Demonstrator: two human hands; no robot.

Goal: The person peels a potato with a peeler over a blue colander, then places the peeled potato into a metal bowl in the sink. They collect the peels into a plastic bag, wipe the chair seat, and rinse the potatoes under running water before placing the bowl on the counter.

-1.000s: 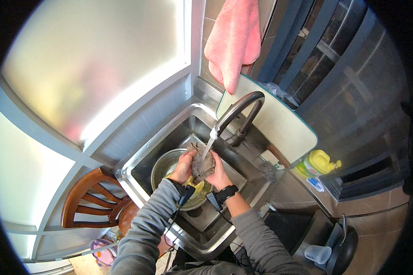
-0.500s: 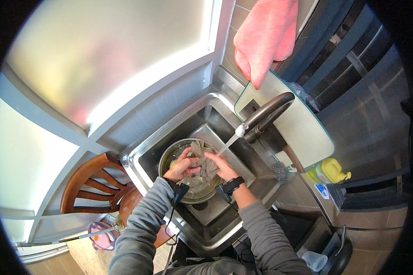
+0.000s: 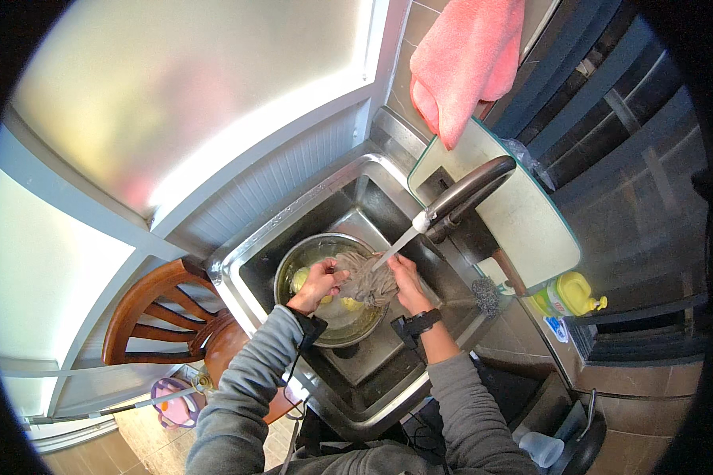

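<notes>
A soft grey-brown clump with many folds [image 3: 372, 283] is held over a round metal bowl [image 3: 281, 273] in the sink. Its material is hard to make out. My left hand [image 3: 321, 285] is closed at the clump's left edge, fingers curled. On the other side, my right hand [image 3: 408, 281] grips it, with part of the fingers hidden. Running water [image 3: 396, 247] from the dark faucet [image 3: 471, 190] falls onto the clump. Inside the bowl are water and pale yellow-green pieces [image 3: 300, 278].
The bowl stands in a steel sink [image 3: 356, 162]. Right of it are a cutting board [image 3: 531, 229], a steel wool scrubber [image 3: 484, 296] and a yellow bottle [image 3: 566, 295]. A pink towel [image 3: 467, 63] hangs at the back. A wooden chair [image 3: 158, 317] stands at left.
My right hand has moved right, off the bowl's middle, and the clump has shifted right and is bunched under the stream. The yellow-green pieces in the bowl show more now.
</notes>
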